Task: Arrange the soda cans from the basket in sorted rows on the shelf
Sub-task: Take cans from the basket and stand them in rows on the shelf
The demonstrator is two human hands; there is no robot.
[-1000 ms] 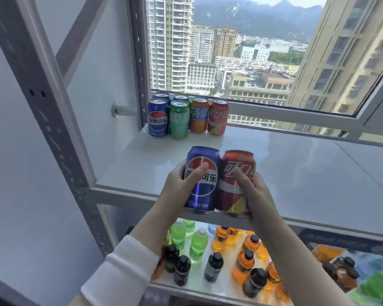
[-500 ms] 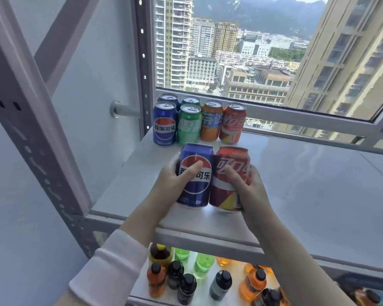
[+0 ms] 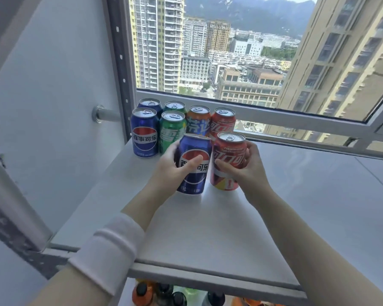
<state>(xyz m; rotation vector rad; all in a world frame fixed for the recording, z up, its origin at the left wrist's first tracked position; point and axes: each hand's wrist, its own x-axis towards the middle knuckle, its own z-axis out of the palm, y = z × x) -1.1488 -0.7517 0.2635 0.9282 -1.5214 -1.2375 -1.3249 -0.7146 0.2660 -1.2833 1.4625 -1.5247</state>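
My left hand (image 3: 175, 171) grips a blue Pepsi can (image 3: 195, 151), and my right hand (image 3: 245, 168) grips a red cola can (image 3: 229, 155). Both cans are upright, side by side, low over or on the white shelf (image 3: 208, 228). Just behind them stand sorted cans: a blue Pepsi can (image 3: 144, 133) with another blue one (image 3: 149, 104) behind it, a green can (image 3: 171, 131) with a second green one (image 3: 175, 106) behind it, an orange can (image 3: 198, 120) and a red can (image 3: 223, 121). No basket is in view.
A grey metal shelf upright (image 3: 13, 206) rises at the left. A window frame (image 3: 296, 115) runs along the shelf's back edge. Bottles with black caps (image 3: 142, 292) stand on a lower shelf. The shelf extends far to the right.
Both hands have carried the blue and red cans forward across the shelf, from near its front edge to right in front of the standing rows.
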